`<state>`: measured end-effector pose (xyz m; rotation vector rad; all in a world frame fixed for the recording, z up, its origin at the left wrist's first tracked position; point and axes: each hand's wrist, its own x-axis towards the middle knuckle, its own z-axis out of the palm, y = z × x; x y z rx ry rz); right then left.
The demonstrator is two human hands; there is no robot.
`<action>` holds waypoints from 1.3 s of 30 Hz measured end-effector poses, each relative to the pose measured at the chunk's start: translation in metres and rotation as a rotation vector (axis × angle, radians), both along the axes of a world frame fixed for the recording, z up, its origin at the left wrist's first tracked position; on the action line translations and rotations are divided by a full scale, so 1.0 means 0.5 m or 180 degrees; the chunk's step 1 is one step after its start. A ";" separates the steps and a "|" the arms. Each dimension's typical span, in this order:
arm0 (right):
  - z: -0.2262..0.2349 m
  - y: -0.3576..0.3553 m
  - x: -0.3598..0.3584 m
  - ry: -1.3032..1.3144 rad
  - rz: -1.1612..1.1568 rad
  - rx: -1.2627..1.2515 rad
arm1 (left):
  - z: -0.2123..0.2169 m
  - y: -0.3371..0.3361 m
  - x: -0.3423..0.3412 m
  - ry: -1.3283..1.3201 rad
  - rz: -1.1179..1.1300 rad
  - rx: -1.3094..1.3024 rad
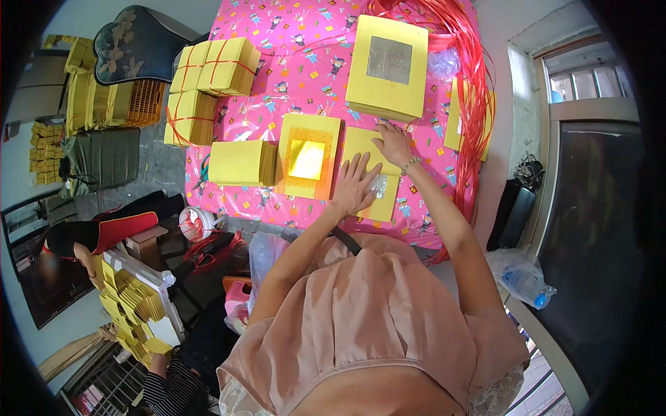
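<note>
A sheet of yellow paper [378,208] lies on the table right in front of me, with a silver patch partly showing under my hand. My left hand [356,184] rests on it, fingers stretched out and spread. Farther off and to the right, my right hand [394,146] lies on the paper's far part, its fingers flat and its palm down. Just left of them is a stack of yellow paper with a shiny gold patch on an orange panel [309,159]. Beyond my right hand stands a thick pile of yellow sheets with a silver square [388,62].
Tied yellow paper bundles [229,66] and a loose stack [241,163] stand on the pink tablecloth [291,90]. Red plastic strands [472,104] hang along the right side. A white bucket [198,223] stands below the left edge. Other people handle yellow packets [132,298] at lower left.
</note>
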<state>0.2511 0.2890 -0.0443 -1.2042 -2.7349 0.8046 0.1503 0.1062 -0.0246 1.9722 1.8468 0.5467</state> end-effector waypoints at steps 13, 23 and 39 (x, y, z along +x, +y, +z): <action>-0.001 -0.006 0.000 0.0146 -0.0093 -0.0041 | -0.016 0.001 0.007 0.0085 -0.0059 -0.0240; 0.061 -0.153 0.064 0.0668 -0.0282 0.0528 | -0.034 -0.004 0.009 0.0219 -0.0060 -0.0347; -0.008 -0.206 0.110 0.0861 -0.0612 0.0235 | -0.032 -0.002 0.007 0.0195 -0.0087 -0.0239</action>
